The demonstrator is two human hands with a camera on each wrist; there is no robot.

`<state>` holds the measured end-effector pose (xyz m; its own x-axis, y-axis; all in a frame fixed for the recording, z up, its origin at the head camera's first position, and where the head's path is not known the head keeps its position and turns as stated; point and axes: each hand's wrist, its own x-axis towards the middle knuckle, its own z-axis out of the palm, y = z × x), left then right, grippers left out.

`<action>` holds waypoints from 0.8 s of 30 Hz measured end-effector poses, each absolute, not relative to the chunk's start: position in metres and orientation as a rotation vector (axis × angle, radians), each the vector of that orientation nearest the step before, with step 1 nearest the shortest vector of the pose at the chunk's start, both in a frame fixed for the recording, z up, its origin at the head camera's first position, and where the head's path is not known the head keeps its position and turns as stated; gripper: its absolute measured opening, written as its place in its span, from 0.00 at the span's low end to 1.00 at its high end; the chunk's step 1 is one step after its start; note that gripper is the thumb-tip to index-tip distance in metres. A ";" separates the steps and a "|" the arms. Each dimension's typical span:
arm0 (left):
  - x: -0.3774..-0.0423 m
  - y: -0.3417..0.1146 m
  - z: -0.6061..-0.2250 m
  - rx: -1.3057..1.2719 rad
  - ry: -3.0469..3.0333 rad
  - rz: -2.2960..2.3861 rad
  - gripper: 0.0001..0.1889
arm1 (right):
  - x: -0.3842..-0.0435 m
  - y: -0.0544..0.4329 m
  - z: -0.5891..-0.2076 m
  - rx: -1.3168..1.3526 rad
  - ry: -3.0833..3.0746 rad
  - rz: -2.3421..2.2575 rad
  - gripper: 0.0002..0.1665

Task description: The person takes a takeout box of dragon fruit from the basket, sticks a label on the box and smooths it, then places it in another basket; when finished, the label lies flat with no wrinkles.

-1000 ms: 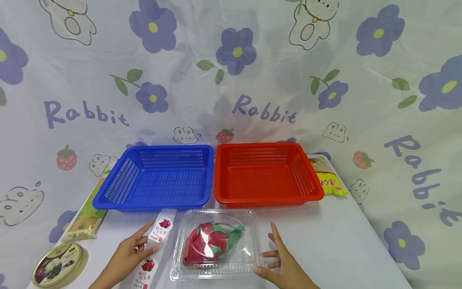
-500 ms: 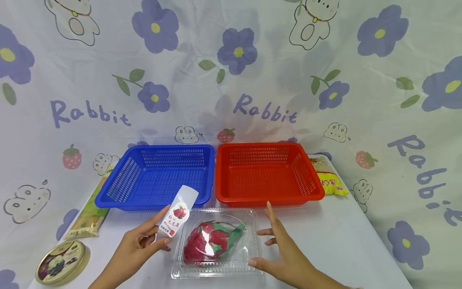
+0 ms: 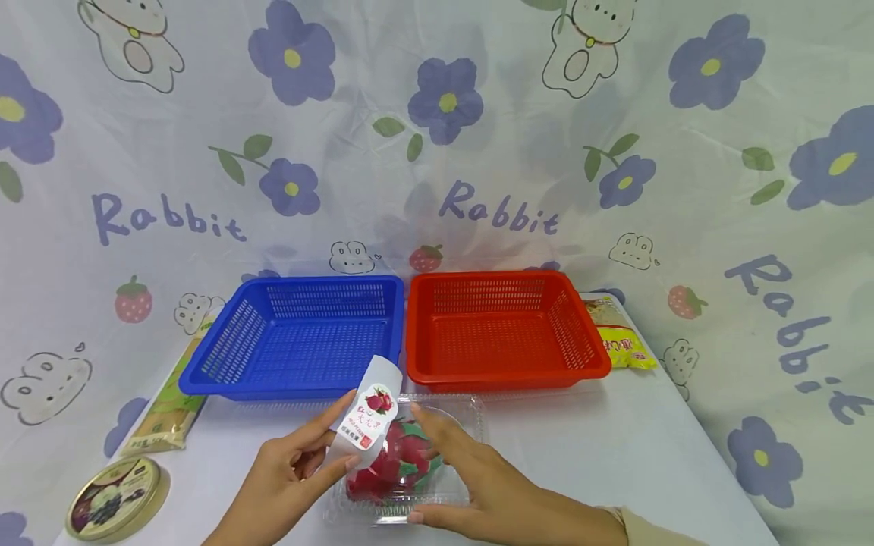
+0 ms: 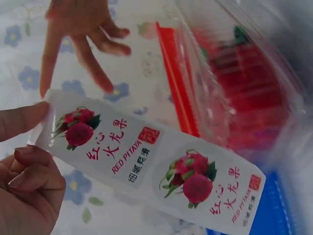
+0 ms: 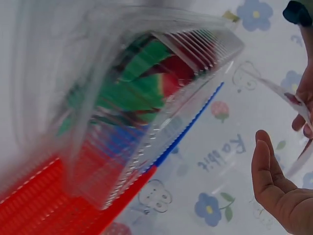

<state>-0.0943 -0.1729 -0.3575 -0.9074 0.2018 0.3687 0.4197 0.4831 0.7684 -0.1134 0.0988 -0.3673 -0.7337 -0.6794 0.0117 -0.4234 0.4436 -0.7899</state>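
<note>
My left hand (image 3: 290, 470) pinches a white strip of stickers (image 4: 117, 147) between thumb and fingers. Each sticker shows a printed pitaya with "RED PITAYA" lettering. The strip stands raised over the left part of a clear plastic clamshell box (image 3: 474, 425). Inside that box lies a red and green dragon fruit (image 3: 382, 474); the strip and my right hand partly cover it. My right hand (image 3: 471, 478) hovers above the box's right side, near the strip, with thumb and fingers spread and nothing held. In the right wrist view, the fingers are apart from the strip.
Behind the box stand a blue basket (image 3: 321, 389) on the left and a red basket (image 3: 508, 377) on the right. A round tin (image 3: 116, 500) and a long noodle-like packet (image 3: 167, 417) lie at the left. A yellow bag (image 3: 621, 337) sits beside the red basket.
My left hand has lifted the sticker strip from the table beside the box and brought it rightward over the box. My right hand has moved left from the box's right edge to above it.
</note>
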 end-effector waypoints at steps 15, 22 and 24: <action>-0.079 -0.146 -0.353 -0.798 -2.347 -1.444 0.40 | -0.112 0.082 -0.359 -1.260 2.481 -1.288 0.53; -0.081 -0.139 -0.357 -0.854 -2.252 -1.396 0.41 | -0.114 0.079 -0.362 -1.401 2.536 -1.349 0.47; -0.080 -0.139 -0.358 -0.850 -2.254 -1.403 0.42 | -0.114 0.078 -0.362 -1.453 2.545 -1.361 0.46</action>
